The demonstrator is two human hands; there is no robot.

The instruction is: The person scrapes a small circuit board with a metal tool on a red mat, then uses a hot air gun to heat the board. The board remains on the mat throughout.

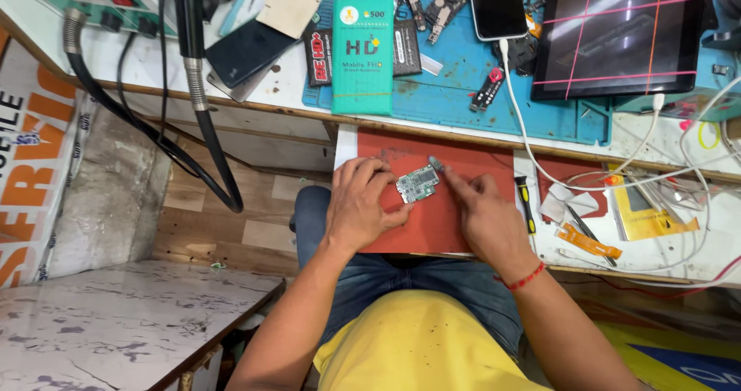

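A: Steadying comes first. The small green rectangular circuit board (417, 184) is pinned flat by the left hand (360, 204), whose thumb and fingers are closed on its left edge, near the far edge of the red rubber mat (401, 233) laid on the pull-out shelf.

B: And the right hand (485, 215)?

A: It is closed round a thin grey metal tool (436, 163), only the tip of which is seen, just past the board's far right corner. Whether the tip touches the board cannot be told.

B: How should the work at that corner be done well?

A: Pressure is best kept light and low, it is judged, so that the tip is not driven across the small parts on the board. The board should be held by its edges only, as it is now, and kept flat on the mat so it cannot pivot.

B: Is anything near enough to be disturbed?

A: A black-and-yellow handled screwdriver (525, 204) lies at the mat's right edge, close to the right wrist; it could be knocked if the elbow is swung out. White cables (587, 184) trail across the shelf further right, with an orange flat pry tool (588, 241) well apart from the board.

B: And the upper bench?

A: A blue work mat (463, 67) is spread there, with a teal cardboard box (363, 55) at its near edge and a dark tablet (617, 32) towards the right corner, all well clear of the hands.
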